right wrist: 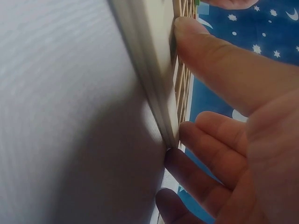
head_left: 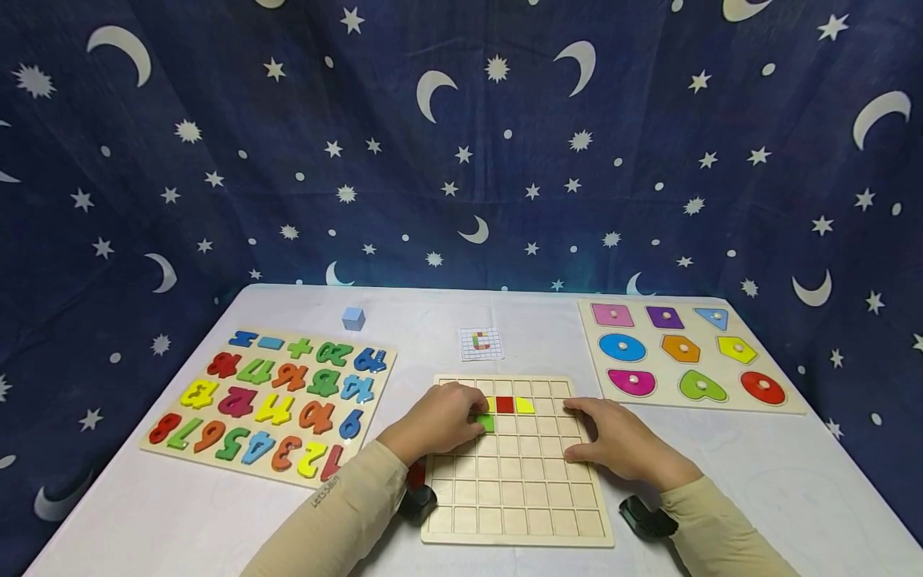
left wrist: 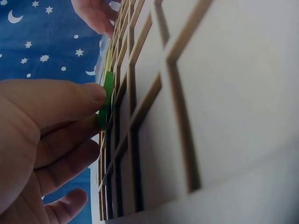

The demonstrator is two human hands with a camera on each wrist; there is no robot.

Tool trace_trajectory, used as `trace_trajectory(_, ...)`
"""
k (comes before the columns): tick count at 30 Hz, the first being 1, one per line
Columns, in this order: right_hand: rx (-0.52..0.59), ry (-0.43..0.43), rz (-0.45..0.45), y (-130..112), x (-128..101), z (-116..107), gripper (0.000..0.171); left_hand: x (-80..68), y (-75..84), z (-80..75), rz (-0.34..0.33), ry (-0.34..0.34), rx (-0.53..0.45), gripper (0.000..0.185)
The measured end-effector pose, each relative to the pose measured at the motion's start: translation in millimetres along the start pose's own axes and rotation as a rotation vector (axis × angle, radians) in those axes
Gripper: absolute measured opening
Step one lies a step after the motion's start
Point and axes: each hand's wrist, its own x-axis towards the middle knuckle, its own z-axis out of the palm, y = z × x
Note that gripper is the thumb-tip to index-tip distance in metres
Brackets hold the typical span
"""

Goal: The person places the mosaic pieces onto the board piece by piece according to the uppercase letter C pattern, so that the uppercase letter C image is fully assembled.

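Dark blue cloth [head_left: 461,160] printed with moons and stars hangs behind a white table [head_left: 793,481].

At the front middle of the table lies a wooden grid board [head_left: 515,481]. In its second row sit a red tile [head_left: 505,405] and, touching it on the right, a yellow tile [head_left: 524,405]; a sliver of another yellow one shows to the left of the red, mostly hidden by the left hand [head_left: 441,418].

That hand rests on the board's upper left part with its fingers curled, pinching a green tile [head_left: 486,422] between thumb and fingertips. The left wrist view shows the tile [left wrist: 106,100] on edge against the grid ribs, in the row just below the coloured ones. I cannot tell whether it is seated in a cell.

The right hand [head_left: 620,441] lies on the board's right side, fingers straight and slightly spread. In the right wrist view its thumb [right wrist: 210,51] presses the board's edge and the fingers touch the grid. It holds nothing.

Behind the board lies a small pattern card [head_left: 481,343]. To the left is a number puzzle [head_left: 270,405], with a pale blue cube [head_left: 353,318] beyond it. A shape puzzle [head_left: 685,353] lies to the right.
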Motion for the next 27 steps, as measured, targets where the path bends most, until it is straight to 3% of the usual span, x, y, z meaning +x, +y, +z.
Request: trace_trajectory(27, 0.003, -0.001, 0.009, -0.7, -1.0, 0.1, 0.074, 3.0, 3.0, 1.5, 0.006, 0.003, 0.025, 0.012)
